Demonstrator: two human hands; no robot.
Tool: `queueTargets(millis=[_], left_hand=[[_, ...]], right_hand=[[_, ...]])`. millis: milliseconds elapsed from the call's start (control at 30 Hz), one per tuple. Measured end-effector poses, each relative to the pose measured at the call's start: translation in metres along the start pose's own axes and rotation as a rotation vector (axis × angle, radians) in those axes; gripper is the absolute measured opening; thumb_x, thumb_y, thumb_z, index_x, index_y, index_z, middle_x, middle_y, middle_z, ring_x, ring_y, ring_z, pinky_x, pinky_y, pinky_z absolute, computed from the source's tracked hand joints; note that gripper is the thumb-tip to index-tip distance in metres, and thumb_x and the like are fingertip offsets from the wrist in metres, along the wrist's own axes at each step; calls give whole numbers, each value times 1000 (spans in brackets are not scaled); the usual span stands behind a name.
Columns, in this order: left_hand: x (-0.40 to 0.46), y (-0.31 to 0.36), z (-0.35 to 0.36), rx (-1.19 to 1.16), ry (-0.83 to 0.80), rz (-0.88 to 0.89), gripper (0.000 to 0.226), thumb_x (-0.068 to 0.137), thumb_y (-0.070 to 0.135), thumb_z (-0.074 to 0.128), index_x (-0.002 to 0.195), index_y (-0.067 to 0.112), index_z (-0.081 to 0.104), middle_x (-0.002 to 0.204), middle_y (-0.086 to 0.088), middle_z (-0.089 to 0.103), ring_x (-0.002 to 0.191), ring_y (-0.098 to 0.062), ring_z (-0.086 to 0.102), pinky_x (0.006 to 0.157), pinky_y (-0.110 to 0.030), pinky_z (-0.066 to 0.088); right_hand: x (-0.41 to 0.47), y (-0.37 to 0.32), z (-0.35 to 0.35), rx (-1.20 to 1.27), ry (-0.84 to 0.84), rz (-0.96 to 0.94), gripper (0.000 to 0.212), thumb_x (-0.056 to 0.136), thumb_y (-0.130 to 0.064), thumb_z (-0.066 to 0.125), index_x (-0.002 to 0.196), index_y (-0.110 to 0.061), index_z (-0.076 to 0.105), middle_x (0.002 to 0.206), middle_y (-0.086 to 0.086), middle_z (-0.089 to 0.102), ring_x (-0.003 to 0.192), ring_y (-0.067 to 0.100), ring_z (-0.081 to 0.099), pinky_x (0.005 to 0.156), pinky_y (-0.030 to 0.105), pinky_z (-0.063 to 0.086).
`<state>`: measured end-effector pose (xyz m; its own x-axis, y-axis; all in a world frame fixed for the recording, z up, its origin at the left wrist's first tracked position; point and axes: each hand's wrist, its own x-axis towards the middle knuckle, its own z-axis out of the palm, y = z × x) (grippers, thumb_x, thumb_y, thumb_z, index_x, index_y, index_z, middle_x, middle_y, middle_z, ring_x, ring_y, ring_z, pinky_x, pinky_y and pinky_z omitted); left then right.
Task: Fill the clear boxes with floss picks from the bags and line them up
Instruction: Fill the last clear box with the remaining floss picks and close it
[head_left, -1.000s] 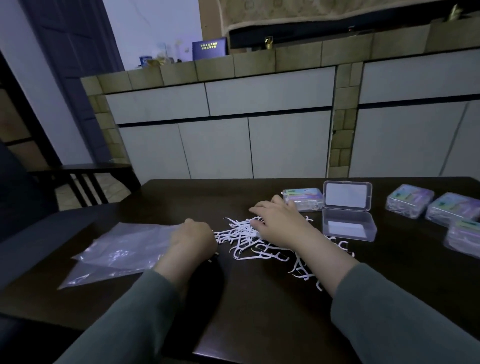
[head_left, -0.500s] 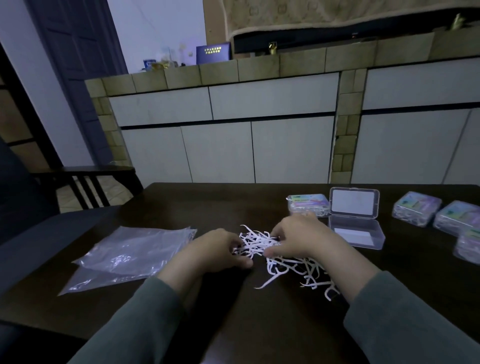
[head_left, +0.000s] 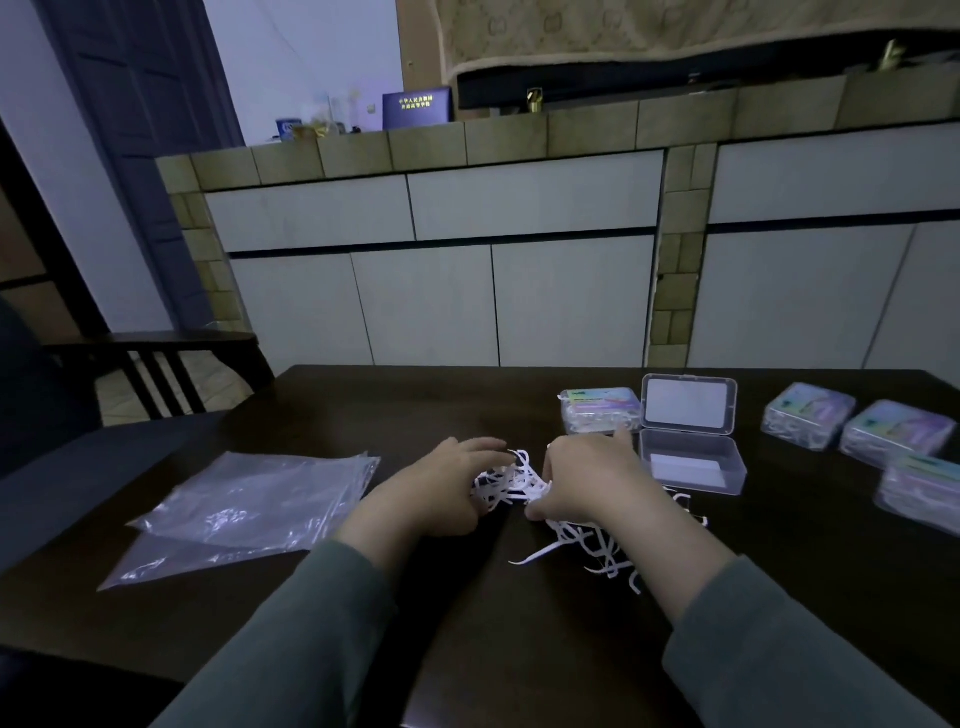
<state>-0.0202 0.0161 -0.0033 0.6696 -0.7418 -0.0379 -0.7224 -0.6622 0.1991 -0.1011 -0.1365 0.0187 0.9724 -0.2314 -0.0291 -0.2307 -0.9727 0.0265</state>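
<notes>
A loose heap of white floss picks lies on the dark table. My left hand and my right hand curl in from either side and grip a bunch of the picks between them. More picks trail out under my right wrist. An open clear box, lid upright, stands just right of my right hand and holds no picks.
Flat empty plastic bags lie at the left. A filled, closed box sits behind my right hand. Three more filled boxes stand at the right edge. A chair is at the far left.
My hands came together from apart and gathered the spread picks into a tighter bunch between them. The camera tilted up slightly.
</notes>
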Motion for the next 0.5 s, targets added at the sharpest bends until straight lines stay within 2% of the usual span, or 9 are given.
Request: queueTargets(millis=[100, 233, 300, 400, 500], left_hand=[[7, 1, 0, 25, 37, -3, 53, 90, 16, 56, 140, 31, 47, 146, 16, 41, 118, -15, 36, 104, -35, 38], [10, 0, -1, 80, 80, 8, 42, 93, 23, 59, 134, 27, 55, 136, 10, 49, 117, -14, 38, 100, -33, 40], [12, -1, -1, 87, 106, 7, 35, 94, 28, 58, 129, 27, 60, 131, 9, 53, 116, -14, 40, 98, -31, 40], [14, 0, -2, 99, 137, 33, 27, 93, 30, 59, 120, 28, 66, 123, 9, 58, 111, -12, 43, 96, -31, 41], [14, 0, -3, 110, 198, 74, 24, 94, 29, 58, 115, 26, 69, 119, 9, 61, 107, -13, 44, 90, -29, 42]], right_hand=[[-1, 2, 0, -5, 39, 21, 37, 85, -48, 64, 109, -20, 63, 104, 1, 63, 104, 23, 57, 94, 39, 33], [-1, 4, 0, -45, 96, 33, 19, 88, -35, 62, 101, -21, 61, 91, 0, 57, 92, 22, 55, 91, 39, 32], [-1, 6, 0, -40, 110, 36, 23, 88, -33, 62, 107, -21, 63, 93, 0, 59, 90, 21, 54, 90, 40, 33], [1, 11, 0, 2, 112, 49, 30, 88, -39, 62, 114, -24, 62, 106, -1, 65, 102, 21, 58, 92, 39, 34], [4, 17, -2, 1, 84, 76, 36, 89, -47, 60, 117, -25, 61, 111, 0, 63, 107, 22, 55, 94, 40, 35]])
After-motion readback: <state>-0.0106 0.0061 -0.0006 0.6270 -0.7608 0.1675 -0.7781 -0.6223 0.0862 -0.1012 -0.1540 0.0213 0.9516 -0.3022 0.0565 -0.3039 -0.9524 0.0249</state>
